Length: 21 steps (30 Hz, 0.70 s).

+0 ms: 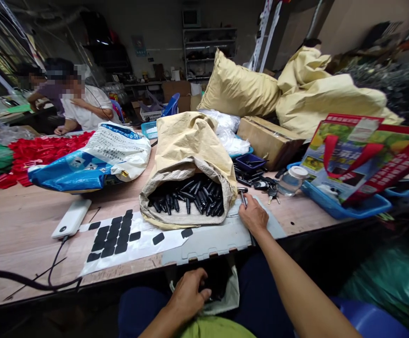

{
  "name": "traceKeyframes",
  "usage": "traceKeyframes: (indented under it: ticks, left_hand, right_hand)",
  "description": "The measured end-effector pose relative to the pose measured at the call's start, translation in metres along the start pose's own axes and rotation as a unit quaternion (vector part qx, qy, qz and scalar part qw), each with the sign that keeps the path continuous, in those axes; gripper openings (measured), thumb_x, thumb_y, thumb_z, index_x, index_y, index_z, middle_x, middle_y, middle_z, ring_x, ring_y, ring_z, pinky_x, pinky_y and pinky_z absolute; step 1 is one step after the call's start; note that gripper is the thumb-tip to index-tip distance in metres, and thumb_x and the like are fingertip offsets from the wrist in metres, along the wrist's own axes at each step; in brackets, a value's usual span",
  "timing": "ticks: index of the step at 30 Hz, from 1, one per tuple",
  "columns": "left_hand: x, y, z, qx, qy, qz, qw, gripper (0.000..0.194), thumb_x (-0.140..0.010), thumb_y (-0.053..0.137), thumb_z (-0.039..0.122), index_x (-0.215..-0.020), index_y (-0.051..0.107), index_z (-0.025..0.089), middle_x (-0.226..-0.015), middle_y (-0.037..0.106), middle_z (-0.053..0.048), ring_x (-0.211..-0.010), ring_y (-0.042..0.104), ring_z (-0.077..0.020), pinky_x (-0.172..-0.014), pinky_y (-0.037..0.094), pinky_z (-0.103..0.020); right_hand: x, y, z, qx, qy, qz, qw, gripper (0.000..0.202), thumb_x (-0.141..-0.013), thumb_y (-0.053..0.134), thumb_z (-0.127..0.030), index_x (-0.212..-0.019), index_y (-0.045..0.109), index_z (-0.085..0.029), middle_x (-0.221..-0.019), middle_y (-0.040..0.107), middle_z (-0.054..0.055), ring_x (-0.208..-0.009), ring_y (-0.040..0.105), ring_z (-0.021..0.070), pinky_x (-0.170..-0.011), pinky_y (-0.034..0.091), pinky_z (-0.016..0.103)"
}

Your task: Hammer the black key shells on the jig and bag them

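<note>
My right hand is closed around the shaft of a small hammer-like metal tool, at the right of the sack's mouth. My left hand is low over my lap, fingers loosely curled and thumb apart, with nothing visible in it. Beside it, between my knees, a pale bag hangs open with a dark inside; its contents are hard to make out. On the table a beige woven sack lies with its mouth towards me, full of black tapered plastic parts. A grey sheet lies under its front.
Black stickers on white backing and a white power bank with a cable lie left. Behind are a blue-white bag and red parts. Right are keys, a jar and a blue tray. Two people sit far left.
</note>
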State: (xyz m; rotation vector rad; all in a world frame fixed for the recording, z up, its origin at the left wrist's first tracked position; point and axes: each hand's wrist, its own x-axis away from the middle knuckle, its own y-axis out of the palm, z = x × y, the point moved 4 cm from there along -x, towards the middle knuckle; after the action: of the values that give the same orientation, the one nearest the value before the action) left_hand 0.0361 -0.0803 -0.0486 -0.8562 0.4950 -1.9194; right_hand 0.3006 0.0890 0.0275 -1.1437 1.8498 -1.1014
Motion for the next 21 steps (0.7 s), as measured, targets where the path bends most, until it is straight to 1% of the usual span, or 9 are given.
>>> traceKeyframes:
  ticks: [2,4,7,9,11,12,14,17,21]
  left_hand:
    - [-0.001,-0.016,0.027,0.040,0.038,-0.039,0.998,0.018,-0.078,0.070,0.030,-0.095,0.072,0.024,-0.080,0.074,0.000,-0.070,0.066,-0.0184,-0.060,0.042,-0.026]
    - [-0.013,-0.048,0.048,0.064,0.064,0.015,0.996,0.016,-0.082,0.068,0.035,-0.091,0.073,0.023,-0.072,0.071,0.001,-0.063,0.062,-0.0160,-0.057,0.040,-0.025]
    - [-0.047,-0.116,0.055,0.021,0.064,0.224,0.972,0.022,-0.086,0.065,0.039,-0.096,0.072,0.021,-0.071,0.068,0.000,-0.066,0.061,-0.0173,-0.065,0.045,-0.028]
    - [-0.070,-0.161,0.046,-0.056,0.023,0.357,0.932,0.023,-0.086,0.063,0.036,-0.100,0.070,0.019,-0.083,0.069,-0.005,-0.078,0.065,-0.0216,-0.073,0.047,-0.032]
    - [-0.090,-0.196,0.034,-0.116,-0.034,0.440,0.890,0.025,-0.086,0.060,0.033,-0.103,0.069,0.018,-0.097,0.070,-0.011,-0.092,0.066,-0.0267,-0.080,0.049,-0.036]
    - [-0.099,-0.208,0.029,-0.134,-0.064,0.453,0.879,0.026,-0.085,0.060,0.033,-0.103,0.069,0.017,-0.103,0.070,-0.014,-0.098,0.066,-0.0295,-0.083,0.049,-0.038]
    - [-0.113,-0.222,0.019,-0.148,-0.133,0.428,0.882,0.029,-0.082,0.062,0.035,-0.102,0.070,0.015,-0.108,0.070,-0.018,-0.101,0.067,-0.0347,-0.082,0.050,-0.041]
    - [-0.124,-0.227,0.012,-0.136,-0.214,0.363,0.897,0.032,-0.079,0.064,0.039,-0.094,0.074,0.013,-0.104,0.073,-0.024,-0.098,0.069,-0.0406,-0.078,0.050,-0.045]
    - [-0.119,-0.227,0.012,-0.126,-0.230,0.355,0.897,0.032,-0.077,0.066,0.042,-0.090,0.075,0.015,-0.098,0.075,-0.022,-0.096,0.069,-0.0412,-0.077,0.050,-0.046]
  right_hand:
    - [0.000,0.000,-0.001,0.001,0.000,0.001,1.000,0.046,-0.095,0.049,-0.028,-0.141,0.056,-0.025,-0.124,0.065,0.009,-0.096,0.063,0.0229,-0.078,0.042,0.031]
    - [0.000,-0.001,-0.001,0.004,-0.002,0.003,1.000,0.046,-0.095,0.049,-0.028,-0.140,0.056,-0.024,-0.125,0.065,0.010,-0.096,0.064,0.0229,-0.077,0.042,0.031]
    - [0.000,-0.001,-0.001,0.008,-0.005,0.003,1.000,0.046,-0.095,0.049,-0.028,-0.140,0.056,-0.024,-0.124,0.066,0.010,-0.096,0.064,0.0234,-0.077,0.042,0.032]
    - [0.000,0.000,-0.001,0.008,-0.005,0.004,1.000,0.046,-0.095,0.049,-0.028,-0.140,0.056,-0.024,-0.124,0.066,0.009,-0.096,0.065,0.0239,-0.076,0.042,0.032]
    - [0.000,-0.001,0.000,0.006,-0.004,0.005,1.000,0.046,-0.094,0.049,-0.027,-0.140,0.056,-0.024,-0.125,0.066,0.009,-0.096,0.065,0.0239,-0.076,0.042,0.032]
    - [0.000,-0.001,0.000,0.004,-0.004,0.006,1.000,0.046,-0.094,0.049,-0.027,-0.140,0.056,-0.024,-0.125,0.066,0.009,-0.096,0.065,0.0238,-0.076,0.042,0.032]
    - [-0.001,-0.001,0.000,0.002,-0.002,0.004,1.000,0.046,-0.094,0.049,-0.027,-0.140,0.056,-0.024,-0.124,0.066,0.009,-0.097,0.065,0.0234,-0.077,0.042,0.031]
    - [-0.001,0.000,0.000,0.001,0.000,0.000,1.000,0.046,-0.094,0.050,-0.027,-0.139,0.057,-0.025,-0.124,0.067,0.009,-0.098,0.064,0.0231,-0.077,0.042,0.031]
    - [-0.001,0.001,0.001,0.001,0.005,0.003,1.000,0.044,-0.094,0.049,-0.027,-0.138,0.057,-0.025,-0.125,0.066,0.008,-0.096,0.064,0.0224,-0.077,0.041,0.031]
